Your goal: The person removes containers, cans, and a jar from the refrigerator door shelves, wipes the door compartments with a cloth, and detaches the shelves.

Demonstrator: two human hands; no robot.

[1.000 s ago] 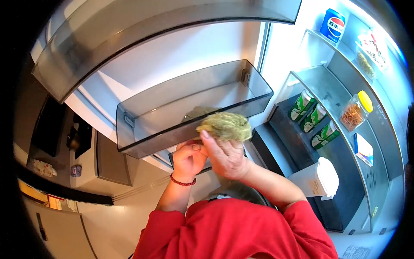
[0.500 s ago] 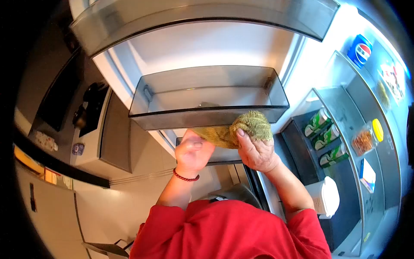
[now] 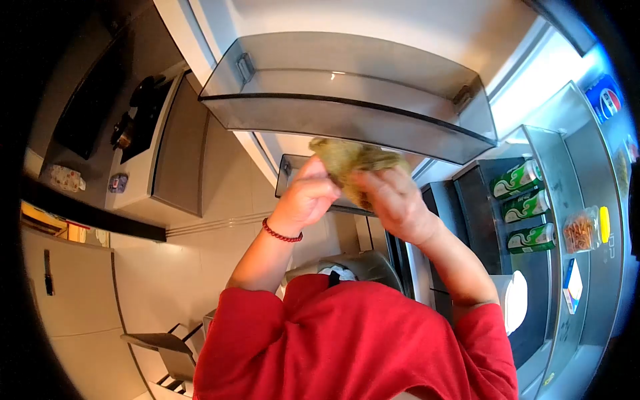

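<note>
An olive-green cloth [image 3: 343, 160], smeared by motion and bunched up, is between my two hands just below the clear door bin [image 3: 347, 110] of an open refrigerator. My left hand [image 3: 308, 193], with a red beaded bracelet on its wrist, pinches the cloth's left side. On the other side my right hand [image 3: 397, 203] has its fingers closed over the cloth's lower right part; they are blurred. The bin is in its place on the door, its front wall right above the cloth. Part of a lower door bin [image 3: 285, 175] shows behind my hands.
Green cans [image 3: 527, 205], a yellow-lidded jar [image 3: 583, 230], a small box [image 3: 571, 285] and a blue can [image 3: 603, 99] stand on the fridge shelves at right. A white container [image 3: 512, 303] is near my right elbow. At left is a counter [image 3: 143, 177]; a chair [image 3: 175, 357] stands lower left.
The view has shifted, so the door bin appears higher and nearer. The cloth, draped from a ball in my right hand before, is now bunched between both hands.
</note>
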